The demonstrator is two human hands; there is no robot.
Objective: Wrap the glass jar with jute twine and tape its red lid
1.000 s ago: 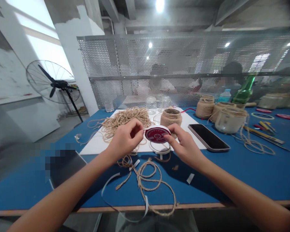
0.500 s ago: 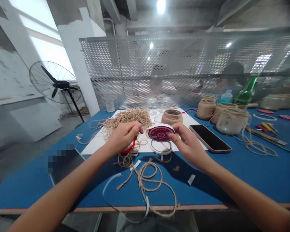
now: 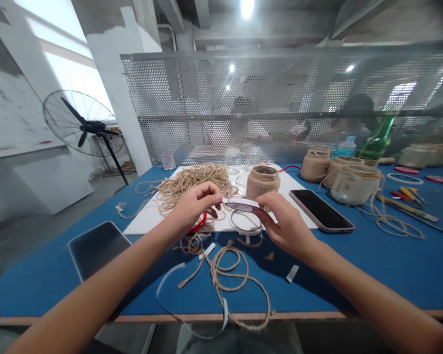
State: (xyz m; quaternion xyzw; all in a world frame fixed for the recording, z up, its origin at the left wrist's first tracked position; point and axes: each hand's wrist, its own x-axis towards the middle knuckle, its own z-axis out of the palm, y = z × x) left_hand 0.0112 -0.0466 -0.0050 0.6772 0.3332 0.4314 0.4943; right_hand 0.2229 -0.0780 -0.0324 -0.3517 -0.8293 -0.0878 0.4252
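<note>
Because tilted — tape label (image 3: 242,207) illegible

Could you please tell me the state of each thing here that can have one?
Tape roll: held by the right hand, seen nearly edge-on.
Left hand: fingertips at the roll's left edge, grip unclear.
Twine-wrapped jar: upright, open.
Twine pile: loose, tangled.
Front twine: loosely looped.
Phone: flat, screen dark.
Glass jar: upright, bare glass showing.
Device at left: flat, screen dark, partly hidden.
</note>
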